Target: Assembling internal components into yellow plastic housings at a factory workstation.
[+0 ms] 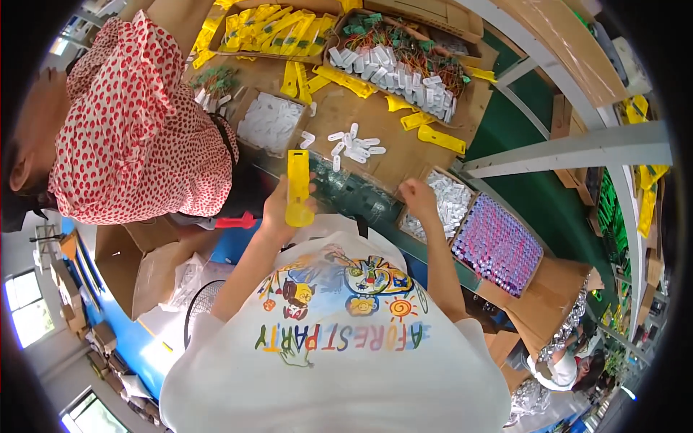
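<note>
Upright in front of my body is a yellow plastic casing [298,177], long and narrow with a rounded lower end. My left hand [278,206] is closed around its edge. My right hand [419,196] is curled, fingertips together, over the near edge of a box of small white plastic pieces [451,196]. Whether it pinches anything is too small to tell. Between and beyond my hands, a loose pile of white tabs [355,149] lies on the cardboard-covered table [404,160].
At the back stand a box of yellow casings [278,30] and a box of white wired modules [397,72]. A carton of white pieces [271,123] sits left, beside a co-worker in a red-patterned top [144,137]. To the right are a purple-pink tray [498,242] and a metal frame [570,151].
</note>
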### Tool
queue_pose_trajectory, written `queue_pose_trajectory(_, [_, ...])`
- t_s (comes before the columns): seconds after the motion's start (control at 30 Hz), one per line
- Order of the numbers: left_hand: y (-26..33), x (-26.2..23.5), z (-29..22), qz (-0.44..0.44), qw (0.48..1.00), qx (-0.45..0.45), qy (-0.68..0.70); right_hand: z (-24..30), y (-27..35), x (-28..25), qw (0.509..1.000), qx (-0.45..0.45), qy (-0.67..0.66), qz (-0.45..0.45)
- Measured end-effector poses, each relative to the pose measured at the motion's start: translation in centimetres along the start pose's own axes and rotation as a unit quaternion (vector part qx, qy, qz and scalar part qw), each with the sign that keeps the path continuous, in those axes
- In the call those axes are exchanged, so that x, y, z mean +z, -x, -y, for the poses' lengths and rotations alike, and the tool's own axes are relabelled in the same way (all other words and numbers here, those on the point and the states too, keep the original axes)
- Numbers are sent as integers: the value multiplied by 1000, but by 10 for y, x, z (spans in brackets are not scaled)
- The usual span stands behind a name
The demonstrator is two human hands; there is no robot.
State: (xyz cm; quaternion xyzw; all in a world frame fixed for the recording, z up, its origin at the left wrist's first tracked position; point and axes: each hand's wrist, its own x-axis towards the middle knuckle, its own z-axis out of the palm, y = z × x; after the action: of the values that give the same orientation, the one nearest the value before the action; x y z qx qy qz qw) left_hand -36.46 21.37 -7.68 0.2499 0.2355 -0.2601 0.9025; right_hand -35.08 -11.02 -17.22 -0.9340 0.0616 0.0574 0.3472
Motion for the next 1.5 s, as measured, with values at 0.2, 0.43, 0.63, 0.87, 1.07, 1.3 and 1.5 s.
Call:
queue_pose_trajectory(0.2, [-21,26,-1,13,997,-57,44,25,-112,79,995,-89,-50,20])
queue_pose_trajectory(0.43, [-28,5,-21,6,997,-31,65,47,-167,60,998,32,36,-50])
queue_pose_trajectory(0.63, [-40,0,-33,27,997,-57,35,7,-235,91,562,374,-709,-204])
queue_pose_trajectory(0.87, [-65,23,-45,-65,996,-68,5,-15,-150,82,639,332,-666,-194])
queue_pose_trajectory(1.07, [-81,32,-31,-69,988,-116,-68,-36,-88,40,961,184,-178,-109])
queue_pose_trajectory(1.3, [-67,17,-30,-54,988,-87,-113,108,-205,-29,961,-111,-64,-246])
queue_pose_trajectory(1.5, [-60,-7,-33,-61,994,-68,-64,132,-334,-24,931,-164,35,-325])
